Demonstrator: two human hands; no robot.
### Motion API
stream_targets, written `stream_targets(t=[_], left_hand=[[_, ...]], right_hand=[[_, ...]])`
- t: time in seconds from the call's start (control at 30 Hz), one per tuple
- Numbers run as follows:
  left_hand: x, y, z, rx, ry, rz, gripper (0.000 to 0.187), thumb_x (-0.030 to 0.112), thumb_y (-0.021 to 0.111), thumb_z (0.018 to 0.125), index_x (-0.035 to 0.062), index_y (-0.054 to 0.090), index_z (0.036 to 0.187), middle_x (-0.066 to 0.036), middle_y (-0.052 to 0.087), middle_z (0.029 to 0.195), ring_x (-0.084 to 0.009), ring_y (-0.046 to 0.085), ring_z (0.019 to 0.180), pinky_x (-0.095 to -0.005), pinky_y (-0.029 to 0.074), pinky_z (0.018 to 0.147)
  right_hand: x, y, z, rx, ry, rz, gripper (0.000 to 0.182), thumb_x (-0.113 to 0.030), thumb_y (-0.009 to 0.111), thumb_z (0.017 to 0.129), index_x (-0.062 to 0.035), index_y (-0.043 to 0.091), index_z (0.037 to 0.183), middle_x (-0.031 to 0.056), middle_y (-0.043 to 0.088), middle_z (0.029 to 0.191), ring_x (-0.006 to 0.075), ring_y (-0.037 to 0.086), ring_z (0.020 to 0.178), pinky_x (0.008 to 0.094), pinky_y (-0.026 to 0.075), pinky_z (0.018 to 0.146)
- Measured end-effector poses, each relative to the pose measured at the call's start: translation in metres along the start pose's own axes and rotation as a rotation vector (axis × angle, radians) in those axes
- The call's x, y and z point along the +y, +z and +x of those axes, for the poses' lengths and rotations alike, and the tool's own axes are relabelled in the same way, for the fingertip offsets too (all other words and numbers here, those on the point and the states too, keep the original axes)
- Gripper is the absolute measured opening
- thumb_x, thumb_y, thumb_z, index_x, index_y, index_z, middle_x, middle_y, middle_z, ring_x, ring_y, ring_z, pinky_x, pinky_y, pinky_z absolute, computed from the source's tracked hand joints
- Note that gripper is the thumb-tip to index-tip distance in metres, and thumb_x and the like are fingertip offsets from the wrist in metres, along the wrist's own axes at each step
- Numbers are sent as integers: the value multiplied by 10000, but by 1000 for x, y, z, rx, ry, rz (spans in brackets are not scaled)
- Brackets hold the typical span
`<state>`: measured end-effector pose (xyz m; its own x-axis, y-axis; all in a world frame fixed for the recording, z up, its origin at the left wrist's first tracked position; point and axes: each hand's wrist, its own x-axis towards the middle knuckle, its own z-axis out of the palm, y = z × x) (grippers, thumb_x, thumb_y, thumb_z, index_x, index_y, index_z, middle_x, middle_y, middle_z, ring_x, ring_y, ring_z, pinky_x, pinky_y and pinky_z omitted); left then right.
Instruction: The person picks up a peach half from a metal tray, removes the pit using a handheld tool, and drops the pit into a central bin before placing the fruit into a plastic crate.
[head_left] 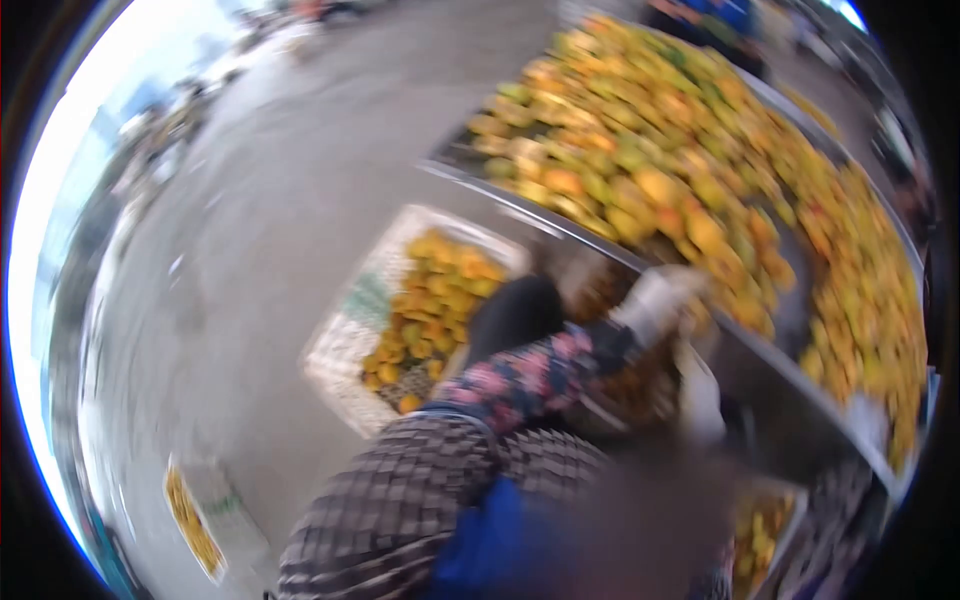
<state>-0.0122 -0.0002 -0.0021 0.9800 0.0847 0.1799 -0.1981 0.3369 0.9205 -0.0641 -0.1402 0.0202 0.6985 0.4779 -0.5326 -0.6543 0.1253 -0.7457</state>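
Orange, yellow and green round fruit (640, 150), looking like persimmons, lie heaped on a metal-edged table (790, 375). My left hand (660, 300), in a pale glove below a dark floral sleeve, reaches over the table's near edge beside the fruit. Just below it is my right hand (700, 395), also pale-gloved. Motion smears the fingers of both hands, so whether they hold fruit cannot be made out. Under the hands, brownish pieces (635, 385) show in a dim, blurred space.
Left of my knee, a white crate (345, 345) holds orange fruit. Another crate (215, 515) with yellow fruit stands on the grey floor (240, 250) at lower left. More fruit (760, 535) sits in a container at lower right. A person in blue (730, 15) is across the table.
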Motion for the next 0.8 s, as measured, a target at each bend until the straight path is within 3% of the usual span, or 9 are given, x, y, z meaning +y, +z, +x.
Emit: stream_targets(t=[0.03,0.07,0.13,0.2,0.37,0.47,0.57,0.67,0.8], left_hand=[[2,-3,2,-71,-314,-273,378,358,455,983,22,606,901,-125,624,754,-211,594,618,-320,513,607],[3,-1,0,-67,-417,-391,437,420,460,985,17,601,890,-140,635,778,-233,615,656,-341,526,620],[-1,2,0,-26,-455,-547,394,430,538,955,45,601,898,-111,643,806,-234,629,702,-355,543,643],[11,12,-5,112,-548,-613,321,395,610,924,75,594,905,-85,645,851,-232,636,726,-366,558,658],[11,12,-5,56,-648,-561,311,411,639,902,104,589,917,-55,621,900,-247,641,800,-386,568,681],[12,16,-6,87,-656,-557,320,382,660,894,65,618,901,-58,641,863,-210,647,745,-345,565,650],[-10,11,3,20,-375,-53,324,335,678,891,13,649,879,-64,668,822,-162,649,676,-288,550,612],[-8,12,2,88,-322,4,258,236,724,866,-16,672,851,-60,671,763,-89,602,591,-218,456,509],[24,-35,13,158,-337,-54,271,244,696,877,-23,656,901,-70,674,800,-121,628,645,-220,509,600]], right_hand=[[-2,-3,-1,-89,67,128,269,-424,473,992,-177,515,891,-19,406,526,106,334,353,247,258,341],[0,-2,-1,-70,57,120,300,-443,464,990,-171,497,866,-18,389,531,108,321,351,242,251,341],[10,-17,11,-281,80,247,339,-462,430,995,-142,519,927,-29,364,527,110,304,343,254,247,339],[8,-17,6,-272,76,237,355,-478,428,991,-139,527,951,-32,371,543,103,302,349,245,243,341],[12,-31,5,-348,128,362,371,-472,443,988,-113,536,964,-16,400,570,97,336,377,230,257,352],[14,-28,5,-289,105,300,366,-485,436,985,-130,524,963,-26,370,548,98,316,366,233,248,343],[20,-30,1,-250,79,278,352,-469,442,987,-127,525,970,-18,378,550,103,329,369,234,253,344],[19,-36,-3,-288,96,300,339,-450,442,992,-121,518,962,-2,403,571,109,345,375,235,263,353],[12,-48,-13,-223,35,133,262,-372,443,1008,-120,506,980,17,461,628,123,395,414,239,304,387]])
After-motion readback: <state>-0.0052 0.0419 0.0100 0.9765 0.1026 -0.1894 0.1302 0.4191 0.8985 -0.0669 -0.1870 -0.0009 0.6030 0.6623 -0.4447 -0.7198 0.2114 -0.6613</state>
